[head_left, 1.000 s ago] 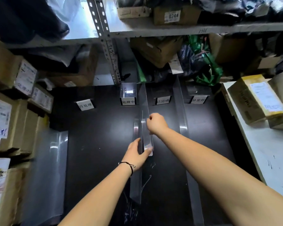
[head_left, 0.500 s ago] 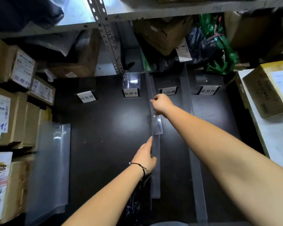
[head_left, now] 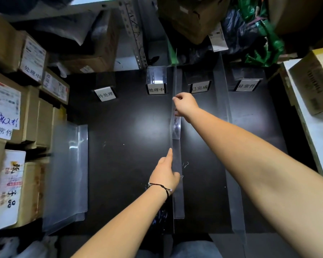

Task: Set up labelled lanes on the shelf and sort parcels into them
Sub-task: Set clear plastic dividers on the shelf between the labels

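Lanes are only partly laid out. Four label stands [head_left: 155,89] line the back of the dark shelf [head_left: 123,146], across the upper middle of the frame. A right divider [head_left: 231,164] of clear plastic stands between the third and fourth stands.

A second clear divider [head_left: 177,198] runs down the centre of the frame, upright between the second and third stands. The right hand [head_left: 186,106] pinches its top edge near the far end. The left hand [head_left: 165,174] holds it nearer the viewer, forefinger straight along one face and thumb seemingly across the other.

No divider stands between the first and second stands yet. Spare clear sheets [head_left: 67,174] lie at lower left, probably meant for that gap.

Sorting looks unstarted. Parcels [head_left: 6,112] are stacked along the left edge, with more at the right edge, and none lie in the lanes.
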A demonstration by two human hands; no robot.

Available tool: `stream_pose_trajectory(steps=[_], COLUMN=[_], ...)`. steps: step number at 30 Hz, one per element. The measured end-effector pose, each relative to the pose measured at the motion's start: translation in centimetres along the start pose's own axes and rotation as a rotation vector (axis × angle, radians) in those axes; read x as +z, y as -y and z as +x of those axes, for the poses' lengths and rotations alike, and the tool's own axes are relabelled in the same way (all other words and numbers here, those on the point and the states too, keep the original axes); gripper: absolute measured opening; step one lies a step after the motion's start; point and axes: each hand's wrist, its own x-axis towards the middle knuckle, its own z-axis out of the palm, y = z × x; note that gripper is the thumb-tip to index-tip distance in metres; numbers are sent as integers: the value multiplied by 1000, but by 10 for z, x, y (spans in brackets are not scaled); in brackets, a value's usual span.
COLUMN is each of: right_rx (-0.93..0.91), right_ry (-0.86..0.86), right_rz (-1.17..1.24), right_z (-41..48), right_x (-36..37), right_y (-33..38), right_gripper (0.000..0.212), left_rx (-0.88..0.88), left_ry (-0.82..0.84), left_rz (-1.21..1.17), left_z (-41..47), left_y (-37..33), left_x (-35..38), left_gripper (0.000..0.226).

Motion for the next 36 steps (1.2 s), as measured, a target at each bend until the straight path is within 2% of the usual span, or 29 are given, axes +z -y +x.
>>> stream_pose_trajectory(steps=[7,13,16,21,27,32,36], right_rx=[3,-17,-112,-338,-528,-518,-480], right_ry=[52,80,-5,-123,129,277,326], right_rz=[-128,-244,-362,-498,-591,-629,-593], right_z=[-1,-18,-34,-73,-130,-177,-209], right_x=[8,9,4,16,92,181,246], right_y=[-5,-4,1,32,50,53,55], right_gripper=[31,42,46,33,23,24,23], left_rx=[39,86,100,151,39,-37,-48], left_ry=[-41,-13,-19,-136,-308,-472,-571], left_rz=[67,41,0,-18,-27,-63,-73], left_z=[-8,-4,-8,-25,-54,-76,-86], left_y=[17,24,25,34,94,160,213], left_x=[-2,-7,-16,-47,-106,-157,-184], left_gripper=[74,79,74,44,24,20,21])
